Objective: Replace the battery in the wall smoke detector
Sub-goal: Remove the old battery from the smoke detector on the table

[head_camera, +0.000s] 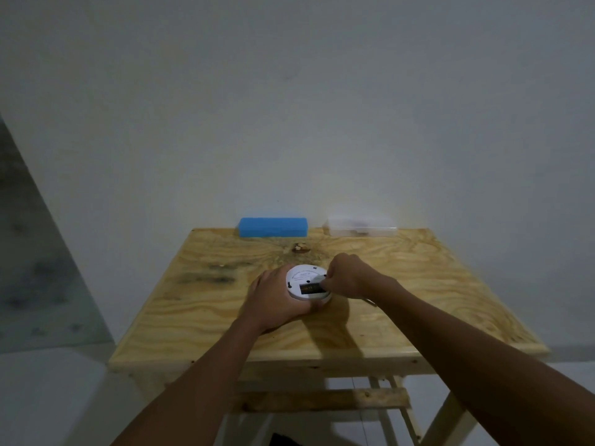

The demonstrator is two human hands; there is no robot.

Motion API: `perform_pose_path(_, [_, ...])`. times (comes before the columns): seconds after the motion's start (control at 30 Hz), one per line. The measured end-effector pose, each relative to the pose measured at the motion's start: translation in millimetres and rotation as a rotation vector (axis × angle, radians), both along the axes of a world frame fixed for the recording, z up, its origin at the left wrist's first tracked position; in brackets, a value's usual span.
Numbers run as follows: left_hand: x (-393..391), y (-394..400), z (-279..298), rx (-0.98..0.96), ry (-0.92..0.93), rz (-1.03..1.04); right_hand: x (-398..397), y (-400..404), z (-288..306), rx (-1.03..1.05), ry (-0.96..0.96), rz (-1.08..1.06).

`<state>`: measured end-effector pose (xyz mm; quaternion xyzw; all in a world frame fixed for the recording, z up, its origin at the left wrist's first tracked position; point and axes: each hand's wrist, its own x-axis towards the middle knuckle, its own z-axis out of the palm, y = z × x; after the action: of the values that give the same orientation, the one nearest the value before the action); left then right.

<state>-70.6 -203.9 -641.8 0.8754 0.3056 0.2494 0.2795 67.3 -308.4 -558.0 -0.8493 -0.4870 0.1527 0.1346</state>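
My right hand (346, 278) is curled into a fist at the right edge of the smoke detector (308, 283), its fingertips pinching something at the end of the dark battery (309, 288) in the open slot; whether that is the battery itself or a small tool I cannot tell. My left hand (277, 299) wraps the detector's left and near side, gripping it flat on the wooden table (418, 284), back face up. The detector sits near the table's middle. Beyond it, against the wall, lie a blue case (273, 226) to the left and a clear plastic box (360, 226) to the right. I judge the main risk is prying too hard: the battery could pop free and skid off the table, or the detector could twist under my left hand and strain the slot's contacts. The light is dim, so I could also misread polarity.
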Motion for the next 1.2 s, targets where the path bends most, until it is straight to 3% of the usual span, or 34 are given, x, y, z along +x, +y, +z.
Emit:
perform_pose_path(0.2, [0.6,-0.4,-1.2,-0.023,0.020,0.041,-11.6,9.1,4.8,-0.045,-0.011,-0.040])
perform_pose_path(0.4, [-2.6,-5.9,5.7,-0.020,-0.001,0.042,-12.5,7.7,16.3,-0.081,0.211,-0.138])
perform_pose_path(0.5, [-2.9,-7.6,9.9,-0.026,-0.017,0.041,-7.3,3.6,21.0,-0.061,0.234,-0.096])
perform_pose_path(0.67, [-0.8,-5.1,5.0,-0.007,0.020,0.064,-2.5,-7.1,5.3,0.078,0.046,0.151])
perform_pose_path(0.77, [0.6,-3.0,1.5,-0.022,0.042,0.060,-0.8,-9.8,5.8,0.134,0.043,0.232])
perform_pose_path(0.93, [-1.3,-4.2,5.8,-0.026,0.062,0.062,-2.8,-1.3,17.7,-0.048,-0.041,0.356])
perform_pose_path(1.1, [-3.9,-8.9,11.1,-0.033,0.058,0.044,-5.8,5.3,13.3,-0.088,-0.146,0.385])
perform_pose_path(1.2, [-3.0,-9.4,11.2,-0.057,0.036,0.050,-12.5,2.1,4.5,-0.113,-0.370,0.436])
